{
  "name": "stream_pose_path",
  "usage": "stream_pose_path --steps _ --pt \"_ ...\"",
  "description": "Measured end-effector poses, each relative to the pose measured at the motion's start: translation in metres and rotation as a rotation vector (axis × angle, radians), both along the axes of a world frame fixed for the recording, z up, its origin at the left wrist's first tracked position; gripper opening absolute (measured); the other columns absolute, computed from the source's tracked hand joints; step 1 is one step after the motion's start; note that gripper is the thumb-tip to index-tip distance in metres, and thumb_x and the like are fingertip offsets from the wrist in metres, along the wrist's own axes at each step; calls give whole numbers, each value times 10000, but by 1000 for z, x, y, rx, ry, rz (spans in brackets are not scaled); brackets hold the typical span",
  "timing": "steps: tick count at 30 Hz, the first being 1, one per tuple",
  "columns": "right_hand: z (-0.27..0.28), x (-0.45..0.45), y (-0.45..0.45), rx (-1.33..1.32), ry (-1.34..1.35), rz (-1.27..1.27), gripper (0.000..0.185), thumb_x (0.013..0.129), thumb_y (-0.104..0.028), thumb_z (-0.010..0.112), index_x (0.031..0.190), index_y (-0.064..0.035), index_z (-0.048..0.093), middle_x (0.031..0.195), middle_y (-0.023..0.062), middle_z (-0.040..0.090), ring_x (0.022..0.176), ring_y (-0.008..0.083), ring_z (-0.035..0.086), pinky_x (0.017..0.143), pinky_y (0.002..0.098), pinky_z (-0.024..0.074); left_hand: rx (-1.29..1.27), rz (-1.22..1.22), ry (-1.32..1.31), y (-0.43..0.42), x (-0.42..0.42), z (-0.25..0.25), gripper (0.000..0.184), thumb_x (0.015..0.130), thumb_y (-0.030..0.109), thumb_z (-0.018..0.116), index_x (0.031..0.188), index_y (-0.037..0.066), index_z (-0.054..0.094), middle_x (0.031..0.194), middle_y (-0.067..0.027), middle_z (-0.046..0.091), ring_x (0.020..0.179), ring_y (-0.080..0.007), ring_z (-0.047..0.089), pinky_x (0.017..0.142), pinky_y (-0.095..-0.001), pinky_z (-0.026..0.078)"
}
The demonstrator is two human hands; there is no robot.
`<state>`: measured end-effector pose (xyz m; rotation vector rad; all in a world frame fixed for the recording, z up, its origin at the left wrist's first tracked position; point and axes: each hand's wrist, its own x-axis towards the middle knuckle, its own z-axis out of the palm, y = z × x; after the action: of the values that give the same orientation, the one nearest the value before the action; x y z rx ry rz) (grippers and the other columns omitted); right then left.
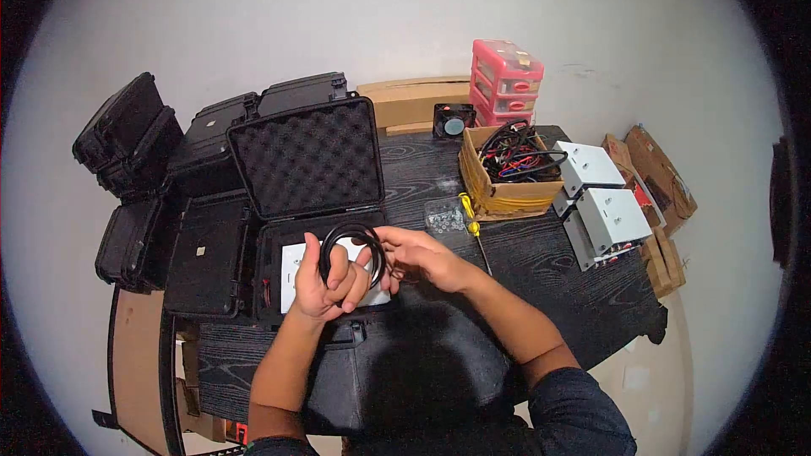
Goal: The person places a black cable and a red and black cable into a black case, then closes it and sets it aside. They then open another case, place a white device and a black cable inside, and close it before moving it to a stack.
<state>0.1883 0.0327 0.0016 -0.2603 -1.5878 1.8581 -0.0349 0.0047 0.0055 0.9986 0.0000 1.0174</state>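
A coil of black cable is looped around the fingers of my left hand, whose thumb points up. Beside it on the right, my right hand touches the coil's right side, fingers bent; what its fingertips pinch, if anything, is too small to make out. Both hands are above an open black case with grey foam in its raised lid. Inside the case lies a white panel, partly hidden by my left hand.
Closed black cases are stacked at left. On the dark table are a cardboard box of wires, a yellow-handled screwdriver, a bag of small parts, a fan, pink drawers and white boxes.
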Motion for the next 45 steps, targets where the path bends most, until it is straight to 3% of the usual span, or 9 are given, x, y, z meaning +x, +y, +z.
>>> stream_pose_path --steps 6,9,10,15,19,22,25,32,45 --pt "10 -5 -5 189 -193 -318 299 1103 -173 523 1329 14 575 1016 21 676 745 67 626 681 228 532 36 438 396 3 5 -4 792 1048 721 187 627 107 458 436 -37 408 532 -248 558 636 -331 437" --pt "22 -4 -4 325 -257 -480 279 1079 -102 526 1314 24 607 938 26 699 720 70 634 666 248 546 162 671 574 5 4 14 610 1103 569 359 865 44 560 739 -86 650 687 -143 608 701 -285 488" --pt "22 -6 -2 369 -269 -545 277 1064 -84 535 1305 21 624 913 26 712 703 69 636 648 255 546 229 668 491 9 -2 11 415 1124 397 456 983 22 563 878 -110 701 714 -99 592 719 -271 500" --pt "34 -38 28 674 -340 -668 248 1030 -63 584 1254 16 650 892 104 735 684 142 680 655 312 566 453 845 934 3 -36 46 179 1030 81 598 1147 -52 620 973 -102 762 905 -140 707 810 -308 550" --pt "34 -90 64 874 -376 -622 251 993 -69 607 1227 3 666 946 163 743 742 244 720 711 370 579 481 1090 1294 5 -80 57 220 923 97 733 1075 -49 672 798 -207 715 672 -230 711 609 -374 517" --pt "17 -137 87 1056 -396 -579 268 958 -52 616 1215 7 663 1065 219 731 977 406 707 882 462 557 394 1134 1607 8 -107 59 255 861 106 782 999 -66 656 818 -241 701 738 -386 712 660 -432 528" --pt "6 -179 103 973 -444 -502 248 920 -35 653 1161 3 696 1071 221 727 1025 424 688 907 474 548 388 1202 1774 17 -129 46 239 862 79 782 960 -70 622 817 -238 702 680 -342 678 658 -411 520" --pt "-26 -222 119 859 -357 -523 233 890 -29 677 1113 -15 744 1068 219 699 1051 414 665 932 471 532 309 1154 1861 29 -149 29 347 790 95 833 1022 -80 644 969 -292 712 971 -454 702 825 -474 547" --pt "-45 -221 115 703 -437 -491 323 899 -14 663 1222 -24 669 1107 233 702 1075 447 664 912 502 536 297 1149 1800 34 -143 28 441 753 104 859 1104 -54 645 940 -255 726 899 -397 729 813 -449 559"
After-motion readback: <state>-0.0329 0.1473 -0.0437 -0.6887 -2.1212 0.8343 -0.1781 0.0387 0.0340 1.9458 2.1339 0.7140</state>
